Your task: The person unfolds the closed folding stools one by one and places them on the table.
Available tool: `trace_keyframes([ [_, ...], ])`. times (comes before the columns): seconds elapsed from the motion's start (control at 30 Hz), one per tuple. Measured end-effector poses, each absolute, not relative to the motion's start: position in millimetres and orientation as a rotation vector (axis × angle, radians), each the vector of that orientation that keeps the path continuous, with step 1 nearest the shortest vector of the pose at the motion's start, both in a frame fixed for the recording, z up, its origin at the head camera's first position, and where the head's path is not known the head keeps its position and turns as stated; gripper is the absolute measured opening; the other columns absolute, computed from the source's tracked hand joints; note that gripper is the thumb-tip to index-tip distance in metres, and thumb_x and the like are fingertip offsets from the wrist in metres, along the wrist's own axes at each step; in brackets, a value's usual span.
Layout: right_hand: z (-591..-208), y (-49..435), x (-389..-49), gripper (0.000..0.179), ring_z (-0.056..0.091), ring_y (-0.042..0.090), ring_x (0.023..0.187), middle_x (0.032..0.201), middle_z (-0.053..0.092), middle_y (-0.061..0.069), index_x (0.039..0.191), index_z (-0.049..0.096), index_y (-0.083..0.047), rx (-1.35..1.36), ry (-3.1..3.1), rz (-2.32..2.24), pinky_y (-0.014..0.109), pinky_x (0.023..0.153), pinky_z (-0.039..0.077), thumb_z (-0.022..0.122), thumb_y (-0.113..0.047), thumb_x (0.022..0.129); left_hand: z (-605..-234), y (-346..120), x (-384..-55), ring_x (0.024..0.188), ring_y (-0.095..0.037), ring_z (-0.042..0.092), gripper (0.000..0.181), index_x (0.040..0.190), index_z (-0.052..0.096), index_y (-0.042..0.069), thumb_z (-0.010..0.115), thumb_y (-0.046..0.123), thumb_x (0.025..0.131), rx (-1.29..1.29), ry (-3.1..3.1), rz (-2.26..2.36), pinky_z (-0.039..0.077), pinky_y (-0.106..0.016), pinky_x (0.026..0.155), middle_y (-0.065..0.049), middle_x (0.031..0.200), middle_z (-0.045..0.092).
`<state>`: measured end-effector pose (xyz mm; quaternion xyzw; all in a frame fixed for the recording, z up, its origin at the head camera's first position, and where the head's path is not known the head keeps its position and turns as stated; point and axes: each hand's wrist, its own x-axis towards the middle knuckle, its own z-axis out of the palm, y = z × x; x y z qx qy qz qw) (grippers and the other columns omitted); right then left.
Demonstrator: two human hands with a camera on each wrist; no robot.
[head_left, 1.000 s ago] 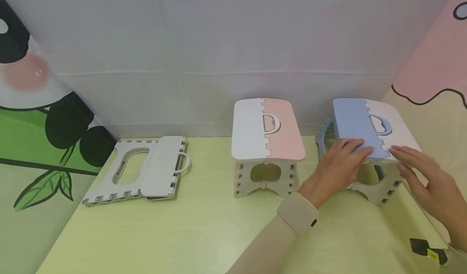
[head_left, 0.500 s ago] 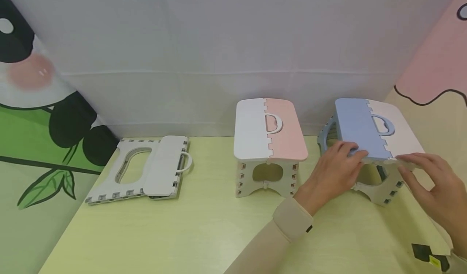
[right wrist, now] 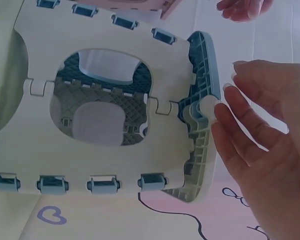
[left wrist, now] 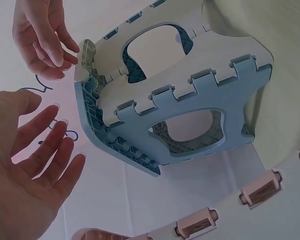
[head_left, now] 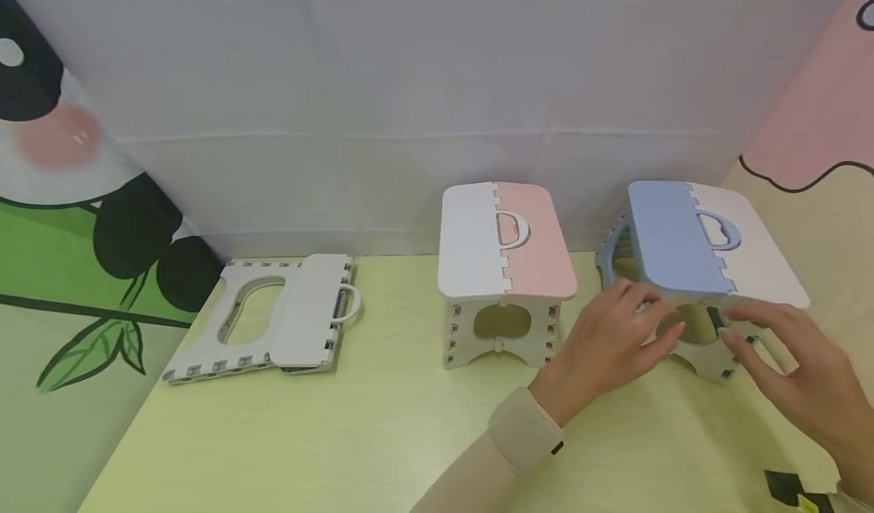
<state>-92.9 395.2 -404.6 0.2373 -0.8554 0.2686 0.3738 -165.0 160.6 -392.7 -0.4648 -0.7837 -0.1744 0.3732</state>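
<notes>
On a yellow-green surface (head_left: 382, 437), just beyond the loosely spread left grip (head_left: 608, 342) and right grip (head_left: 802, 369), an unfolded blue-and-white stool (head_left: 676, 240) is seen upright.

Narrow gap left of blue stool (head_left: 683, 251)

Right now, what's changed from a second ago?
The left hand has come off the blue stool and drawn back; the right hand has moved back off its top, edge contact unclear. That stool, the pink stool and the folded stool stayed put.
</notes>
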Motion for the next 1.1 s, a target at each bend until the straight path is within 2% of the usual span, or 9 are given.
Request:
trace_keyframes([
  [0.17, -409, 390, -93, 0.070, 0.049, -0.006, 0.123, 0.112, 0.065, 0.007, 0.114, 0.068, 0.009, 0.637, -2.222, 0.690, 0.008, 0.103, 0.035, 0.055, -0.058, 0.101, -397, 153, -162, 0.091, -0.006, 0.061, 0.018, 0.098, 0.079, 0.023, 0.064, 0.033, 0.100, -1.186, -1.995, -0.478, 0.045, -0.010, 0.082, 0.009, 0.099, 0.070],
  [0.37, -417, 383, -93, 0.067, 0.053, -0.005, 0.115, 0.108, 0.067, 0.009, 0.112, 0.069, 0.010, 0.689, -2.209, 0.738, 0.008, 0.097, 0.037, 0.056, -0.055, 0.101, -402, 145, -160, 0.091, -0.006, 0.062, 0.016, 0.095, 0.079, 0.024, 0.067, 0.033, 0.099, -1.198, -1.990, -0.500, 0.045, -0.010, 0.083, 0.010, 0.097, 0.071],
  [0.67, -424, 371, -95, 0.059, 0.053, -0.002, 0.121, 0.110, 0.069, 0.012, 0.114, 0.071, 0.004, 0.754, -2.248, 0.767, 0.010, 0.102, 0.037, 0.058, -0.052, 0.102, -407, 133, -157, 0.090, -0.007, 0.061, 0.013, 0.093, 0.079, 0.022, 0.068, 0.029, 0.098, -1.198, -1.998, -0.515, 0.046, -0.012, 0.082, 0.008, 0.098, 0.071],
  [0.73, -425, 368, -94, 0.048, 0.053, -0.003, 0.120, 0.112, 0.068, 0.009, 0.116, 0.071, 0.001, 0.748, -2.282, 0.763, 0.009, 0.101, 0.036, 0.063, -0.044, 0.102, -408, 130, -156, 0.090, -0.008, 0.061, 0.013, 0.094, 0.079, 0.022, 0.068, 0.028, 0.098, -1.201, -2.004, -0.506, 0.046, -0.013, 0.082, 0.008, 0.098, 0.071],
  [0.83, -426, 364, -91, 0.030, 0.052, -0.005, 0.120, 0.114, 0.068, 0.005, 0.118, 0.070, -0.001, 0.732, -2.328, 0.764, 0.008, 0.101, 0.035, 0.075, -0.023, 0.097, -410, 126, -155, 0.089, -0.008, 0.060, 0.013, 0.095, 0.079, 0.023, 0.068, 0.029, 0.098, -1.202, -2.012, -0.483, 0.046, -0.013, 0.080, 0.008, 0.098, 0.071],
  [0.9, -425, 360, -91, 0.031, 0.053, -0.004, 0.119, 0.115, 0.068, 0.004, 0.118, 0.070, -0.002, 0.742, -2.341, 0.784, 0.008, 0.101, 0.036, 0.079, -0.005, 0.089, -411, 123, -155, 0.088, -0.008, 0.060, 0.012, 0.094, 0.079, 0.023, 0.069, 0.029, 0.097, -1.205, -2.018, -0.477, 0.047, -0.013, 0.079, 0.008, 0.098, 0.070],
  [0.97, -425, 356, -91, 0.037, 0.054, -0.003, 0.118, 0.114, 0.068, 0.005, 0.119, 0.070, -0.002, 0.749, -2.356, 0.803, 0.009, 0.101, 0.037, 0.080, 0.003, 0.083, -412, 120, -155, 0.089, -0.009, 0.060, 0.012, 0.094, 0.079, 0.022, 0.069, 0.029, 0.097, -1.206, -2.021, -0.476, 0.047, -0.014, 0.079, 0.008, 0.098, 0.071],
  [1.1, -429, 349, -92, 0.028, 0.056, -0.001, 0.116, 0.113, 0.068, 0.006, 0.120, 0.071, -0.003, 0.802, -2.321, 0.839, 0.009, 0.099, 0.039, 0.076, -0.012, 0.094, -416, 113, -155, 0.090, -0.009, 0.060, 0.011, 0.093, 0.078, 0.021, 0.071, 0.028, 0.097, -1.214, -2.032, -0.485, 0.048, -0.015, 0.079, 0.007, 0.097, 0.070],
])
